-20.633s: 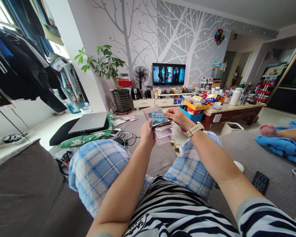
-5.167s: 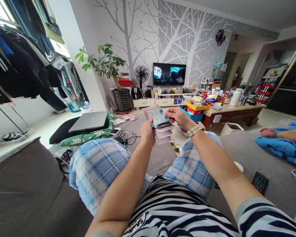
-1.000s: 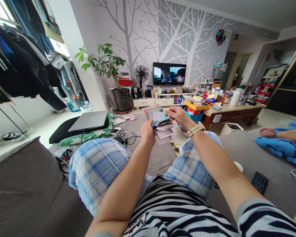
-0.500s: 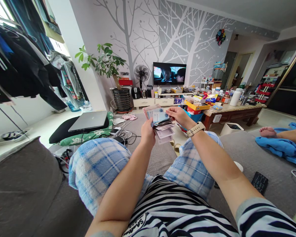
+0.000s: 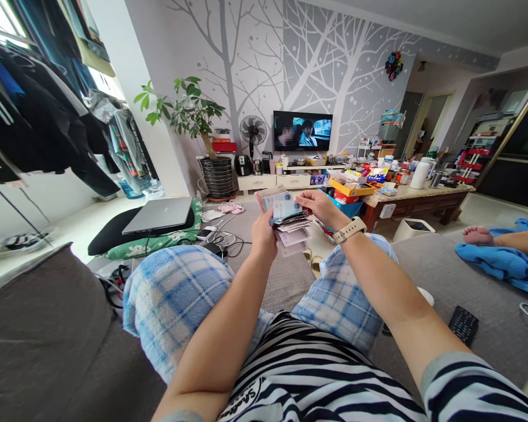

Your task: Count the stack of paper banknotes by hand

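A fanned stack of banknotes (image 5: 293, 225) is held up in front of my knees. My left hand (image 5: 264, 234) is closed round the left end of the stack, its thumb on top. With thumb and finger, my right hand (image 5: 315, 205) pinches the right edge of a blue banknote (image 5: 284, 205) at the upper side of the stack. Pinkish notes (image 5: 264, 196) stick out behind the left hand, and pale purple notes (image 5: 294, 237) hang below. A beige-strapped watch (image 5: 349, 230) is on my right wrist.
Left on the couch, a grey laptop (image 5: 158, 215) lies on cushions beside cables (image 5: 229, 240). A remote control (image 5: 463, 326) lies at right, near another person's bare foot (image 5: 478, 235) and a blue cloth (image 5: 488, 261). Beyond stands a cluttered coffee table (image 5: 405, 199).
Both hands stay almost in place on the banknotes; the blue note at the top has shifted very slightly. The picture on the television has changed.
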Motion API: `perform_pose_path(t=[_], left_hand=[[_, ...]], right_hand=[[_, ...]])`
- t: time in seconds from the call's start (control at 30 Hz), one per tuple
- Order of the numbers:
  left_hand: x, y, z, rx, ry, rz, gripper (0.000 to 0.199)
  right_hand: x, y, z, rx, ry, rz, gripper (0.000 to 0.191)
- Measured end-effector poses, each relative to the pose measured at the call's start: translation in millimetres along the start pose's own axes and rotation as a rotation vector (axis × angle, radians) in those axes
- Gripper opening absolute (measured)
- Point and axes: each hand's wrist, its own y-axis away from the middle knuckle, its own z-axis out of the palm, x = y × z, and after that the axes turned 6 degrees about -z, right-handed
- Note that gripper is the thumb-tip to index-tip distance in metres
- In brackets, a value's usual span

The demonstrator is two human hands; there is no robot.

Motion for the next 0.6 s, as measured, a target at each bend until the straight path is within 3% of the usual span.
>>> perform_pose_path(t=[0.6], left_hand=[[2.3, 5.7, 1.3, 0.005, 0.008, 0.020, 0.019]], right_hand=[[4.5, 0.7, -2.7, -0.039, 0.030, -0.020, 0.039]])
